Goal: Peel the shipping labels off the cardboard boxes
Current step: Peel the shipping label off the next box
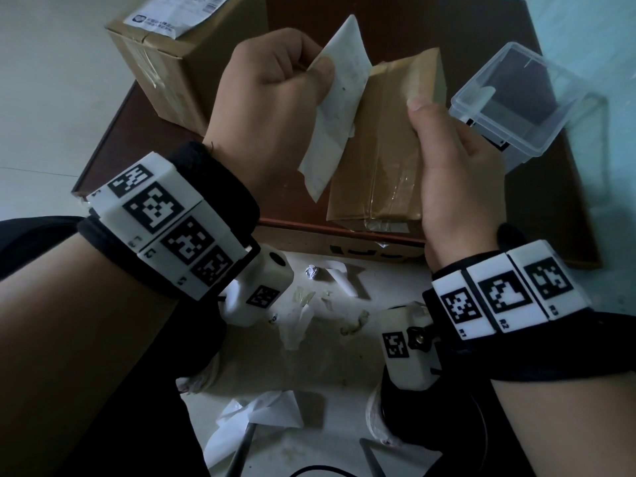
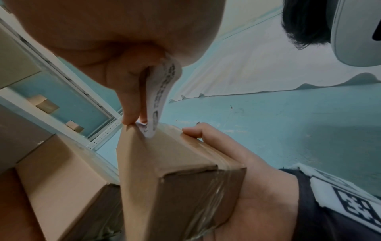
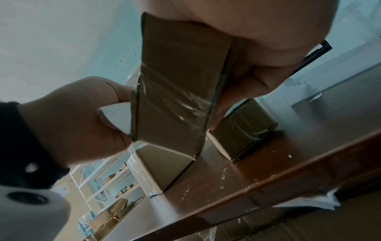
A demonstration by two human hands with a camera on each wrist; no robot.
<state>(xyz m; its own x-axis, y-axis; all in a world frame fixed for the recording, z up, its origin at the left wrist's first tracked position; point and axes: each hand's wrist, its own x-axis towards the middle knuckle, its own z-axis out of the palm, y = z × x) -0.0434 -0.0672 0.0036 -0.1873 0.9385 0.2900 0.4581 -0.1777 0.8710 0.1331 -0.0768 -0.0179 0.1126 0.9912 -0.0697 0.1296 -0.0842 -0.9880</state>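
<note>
Peeling is the step in hand: the left hand (image 1: pixel 268 98) pinches the white label (image 1: pixel 339 108) in curled fingers and lifts it off the small box (image 1: pixel 382 149), which the right hand (image 1: pixel 457 173) grips along its side, held up over the table (image 1: pixel 550 208) in the middle of the frame. Most of the label looks loose, and only its far end by the box's top edge seems stuck. Next, I think, the left hand must pull that end free while the right hand holds tight; then comes the big box (image 1: pixel 165 63) in the upper left of the frame, whose label (image 1: pixel 179 12) is not yet peeled.
</note>
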